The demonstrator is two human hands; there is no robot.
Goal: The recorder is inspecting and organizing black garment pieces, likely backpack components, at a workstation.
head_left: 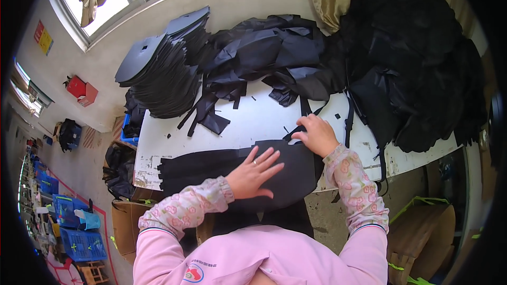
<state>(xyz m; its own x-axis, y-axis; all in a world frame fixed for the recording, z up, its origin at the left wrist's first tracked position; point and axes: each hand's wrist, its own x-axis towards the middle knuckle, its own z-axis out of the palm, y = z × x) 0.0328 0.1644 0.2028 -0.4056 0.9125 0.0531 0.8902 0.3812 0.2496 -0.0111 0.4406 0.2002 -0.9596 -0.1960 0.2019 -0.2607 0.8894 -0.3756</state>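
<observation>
My left hand (255, 173) lies with its fingers spread on a dark, stiff sheet (296, 171) with a rounded edge, at the table's near side. Black fabric (203, 168) with a ragged left end stretches out from beside that sheet to the left. At the sheet's far edge, my right hand (316, 133) has thumb and forefinger curled together around a black strap (289, 136). The strap runs beneath the fingers, and its full length is hidden. Patterned sleeve covers reach down both my forearms.
A tall stack of dark sheets (158, 68) stands at the table's far left. Black fabric pieces (264, 47) lie heaped at the back, and a larger black pile (412, 63) fills the right. Scraps dot the white table (248, 119). Cardboard boxes (422, 237) stand below at right.
</observation>
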